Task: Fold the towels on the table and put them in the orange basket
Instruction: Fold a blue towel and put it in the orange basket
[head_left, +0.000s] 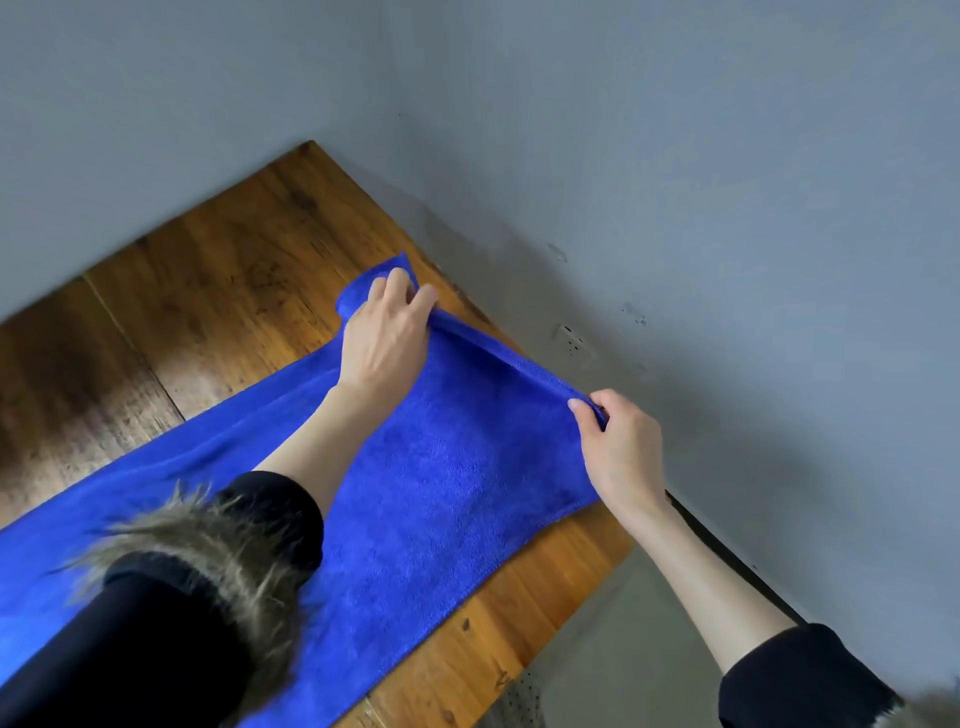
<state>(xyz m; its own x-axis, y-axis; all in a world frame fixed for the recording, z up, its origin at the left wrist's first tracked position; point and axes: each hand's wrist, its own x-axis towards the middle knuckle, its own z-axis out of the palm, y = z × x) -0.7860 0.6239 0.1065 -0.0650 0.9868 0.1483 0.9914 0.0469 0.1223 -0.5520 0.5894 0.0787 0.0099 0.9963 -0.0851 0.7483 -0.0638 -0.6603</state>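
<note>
A long, fluffy royal-blue towel (426, 467) lies spread on a brown wooden plank table (218, 270). The left hand (384, 332) and right hand (618, 441) pinch its far edge, lifted between their fingers. No writing shows.

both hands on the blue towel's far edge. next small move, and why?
Probably draw that far edge back toward the body to make the first fold. The left hand and right hand each pinch one end of the far edge, lifted and taut between them, while the rest of the blue towel lies spread flat on the wooden table. No orange basket is in view yet.
</note>
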